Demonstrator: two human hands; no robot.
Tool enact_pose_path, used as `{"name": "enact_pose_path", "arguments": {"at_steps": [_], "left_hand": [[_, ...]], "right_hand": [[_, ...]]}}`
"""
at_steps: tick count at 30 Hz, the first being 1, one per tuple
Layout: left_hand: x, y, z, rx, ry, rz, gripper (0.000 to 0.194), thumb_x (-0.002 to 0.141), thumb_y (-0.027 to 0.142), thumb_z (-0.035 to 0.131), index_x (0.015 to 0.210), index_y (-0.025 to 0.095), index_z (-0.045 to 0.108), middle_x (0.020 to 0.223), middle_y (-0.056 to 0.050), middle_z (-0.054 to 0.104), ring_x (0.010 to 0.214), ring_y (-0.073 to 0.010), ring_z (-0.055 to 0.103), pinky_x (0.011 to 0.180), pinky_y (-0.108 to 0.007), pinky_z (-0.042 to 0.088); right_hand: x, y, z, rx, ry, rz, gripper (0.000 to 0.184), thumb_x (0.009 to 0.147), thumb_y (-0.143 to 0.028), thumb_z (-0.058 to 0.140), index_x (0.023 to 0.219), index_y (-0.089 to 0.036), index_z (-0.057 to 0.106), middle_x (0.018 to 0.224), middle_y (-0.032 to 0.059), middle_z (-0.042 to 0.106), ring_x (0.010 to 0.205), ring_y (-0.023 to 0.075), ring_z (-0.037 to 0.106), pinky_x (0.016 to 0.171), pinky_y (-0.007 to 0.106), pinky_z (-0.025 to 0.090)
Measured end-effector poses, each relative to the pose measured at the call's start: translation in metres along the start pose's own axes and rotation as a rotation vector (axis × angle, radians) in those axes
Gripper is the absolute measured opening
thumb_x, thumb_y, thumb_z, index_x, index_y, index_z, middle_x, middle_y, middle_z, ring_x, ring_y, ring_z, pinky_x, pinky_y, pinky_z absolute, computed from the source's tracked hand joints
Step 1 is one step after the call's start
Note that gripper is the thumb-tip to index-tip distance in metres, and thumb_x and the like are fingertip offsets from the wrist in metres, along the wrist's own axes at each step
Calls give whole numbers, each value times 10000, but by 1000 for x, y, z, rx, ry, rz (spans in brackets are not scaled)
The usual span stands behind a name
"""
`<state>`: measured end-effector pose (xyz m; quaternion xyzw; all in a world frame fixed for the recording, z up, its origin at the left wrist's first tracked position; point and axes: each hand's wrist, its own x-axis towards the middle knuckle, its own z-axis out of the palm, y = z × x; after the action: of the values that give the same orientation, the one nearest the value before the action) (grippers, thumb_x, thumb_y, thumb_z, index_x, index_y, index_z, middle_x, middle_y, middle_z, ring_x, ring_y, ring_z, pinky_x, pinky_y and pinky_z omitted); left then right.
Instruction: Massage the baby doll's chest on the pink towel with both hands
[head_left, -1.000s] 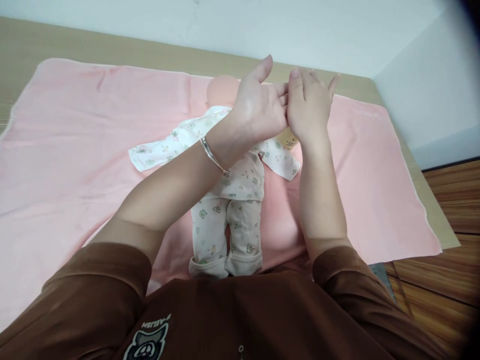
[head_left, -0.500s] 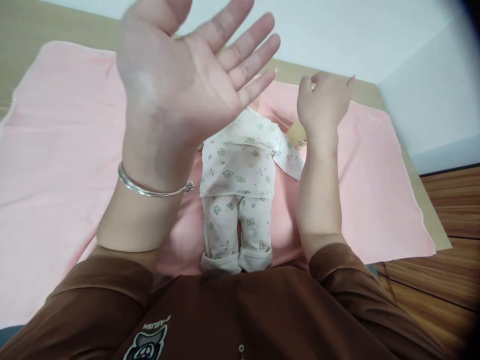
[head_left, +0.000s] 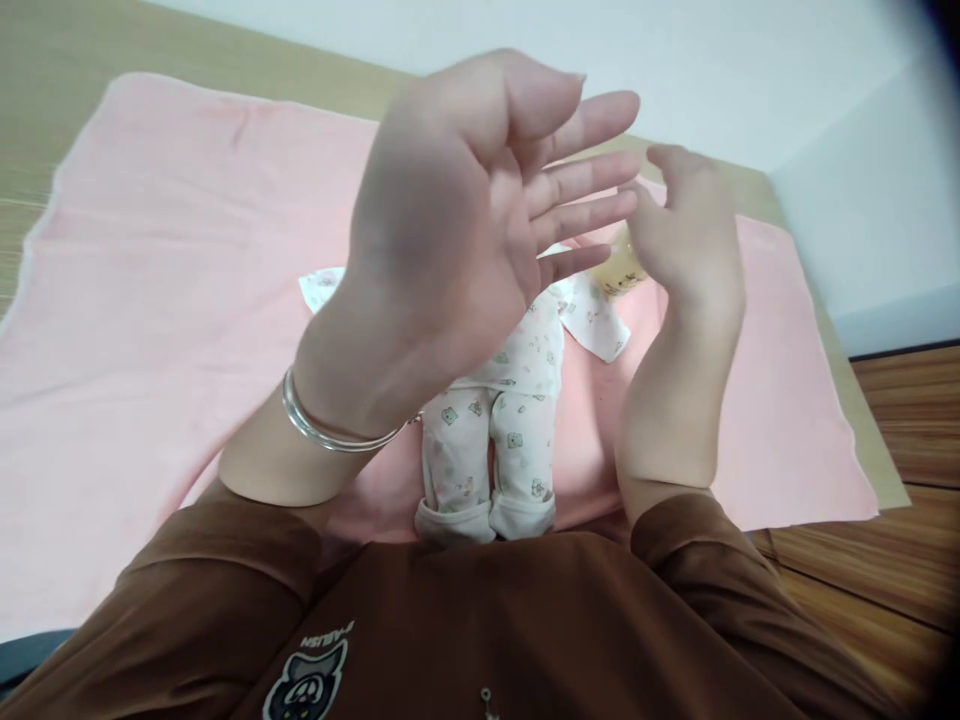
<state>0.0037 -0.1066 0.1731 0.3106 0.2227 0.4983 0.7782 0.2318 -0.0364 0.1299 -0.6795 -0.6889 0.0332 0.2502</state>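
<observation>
Two bare hands are up over the baby doll (head_left: 487,450) here, and the left hand (head_left: 450,220), a silver bangle (head_left: 322,420) on its wrist, is raised at the centre, palm toward the camera, fingers spread and pointing to 3 o'clock, gripping nothing. It's covering the doll's upper half and head! Over at 2 o'clock, the right hand (head_left: 690,240) curves its fingers loosely, pinching nothing visible, right beside a yellow bottle (head_left: 621,265), though whether they touch it I cannot tell. The doll lies on its back from the centre down toward 6 o'clock, in a white printed outfit, cuffed legs nearest the person, one sleeve (head_left: 596,320) out toward 3 o'clock. Beneath it all, a pink blanket (head_left: 187,250) spreads over a tan board (head_left: 225,60), with a wooden floor (head_left: 885,560) at 4 o'clock.
</observation>
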Motion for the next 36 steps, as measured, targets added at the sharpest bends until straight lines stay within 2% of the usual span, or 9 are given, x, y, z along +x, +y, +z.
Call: {"name": "enact_pose_path", "arguments": {"at_steps": [3, 7, 11, 16, 25, 29, 33, 34, 36], "left_hand": [[-1, -5, 5, 10, 17, -28, 335, 1154, 210, 384, 1288, 41, 639, 1369, -76, 671, 1511, -442, 388, 1235, -533, 450], [-3, -7, 8, 28, 7, -67, 306, 1148, 223, 412, 1242, 72, 662, 1356, -101, 676, 1573, -423, 328, 1235, -498, 447], [-3, -11, 6, 76, 13, -54, 259, 1107, 268, 487, 1159, 122, 694, 1307, -90, 701, 1558, -377, 402, 1218, -416, 486], [-2, -12, 3, 122, 27, -23, 253, 1124, 269, 462, 1157, 121, 664, 1347, -63, 686, 1446, -329, 566, 1154, -367, 557], [-2, -12, 4, 129, 52, 2, 269, 1098, 243, 465, 1147, 93, 683, 1292, -106, 686, 1319, -303, 663, 1171, -407, 530], [3, -17, 4, 134, 78, 12, 247, 1059, 277, 531, 1169, 121, 689, 1265, -121, 698, 1377, -328, 612, 1178, -382, 517], [2, -23, 10, 23, 176, -60, 270, 1096, 315, 527, 1291, 182, 657, 1281, -95, 681, 1478, -359, 509, 1213, -458, 484], [0, -24, 12, -8, 194, -76, 290, 1114, 360, 531, 1329, 202, 644, 1304, -93, 670, 1488, -374, 494, 1208, -480, 486], [-7, -24, 13, -55, 228, -97, 350, 1126, 472, 557, 1375, 235, 624, 1347, -89, 645, 1498, -397, 476, 1194, -498, 493]], "right_hand": [[-4, -1, -15, -24, 74, 126, 485, 1016, -265, 555, 1484, -143, 598, 1405, 132, 698, 1341, 287, 659, 1165, 465, 499], [-1, 11, -13, 39, 195, 105, 382, 988, -292, 540, 1299, -180, 733, 1085, 107, 774, 1048, 245, 714, 984, 425, 518], [3, 25, -7, 158, 234, 25, 299, 962, -325, 491, 1031, -231, 766, 895, 75, 726, 835, 195, 610, 809, 387, 432], [3, 26, -6, 242, 255, 21, 201, 913, -276, 513, 776, -240, 655, 757, 18, 631, 722, 161, 504, 732, 356, 362], [12, 24, 3, 344, 266, -18, 214, 920, -282, 519, 716, -297, 582, 664, -6, 534, 686, 189, 521, 710, 365, 352], [6, 9, -5, 271, 345, -29, 163, 915, -224, 518, 821, -268, 643, 887, 33, 711, 855, 187, 638, 818, 358, 450], [-19, -34, -11, 413, 345, -210, 245, 996, -238, 457, 1071, -169, 680, 1167, 103, 730, 1148, 173, 689, 1092, 348, 539], [-30, -49, -11, 506, 316, -213, 333, 1050, -333, 429, 1255, -159, 627, 1390, 97, 664, 1365, 152, 619, 1229, 339, 488], [-56, -82, -9, 656, 276, -59, 519, 1098, -394, 228, 1559, -187, 344, 1759, 12, 263, 1662, 124, 291, 1398, 340, 319]]}}
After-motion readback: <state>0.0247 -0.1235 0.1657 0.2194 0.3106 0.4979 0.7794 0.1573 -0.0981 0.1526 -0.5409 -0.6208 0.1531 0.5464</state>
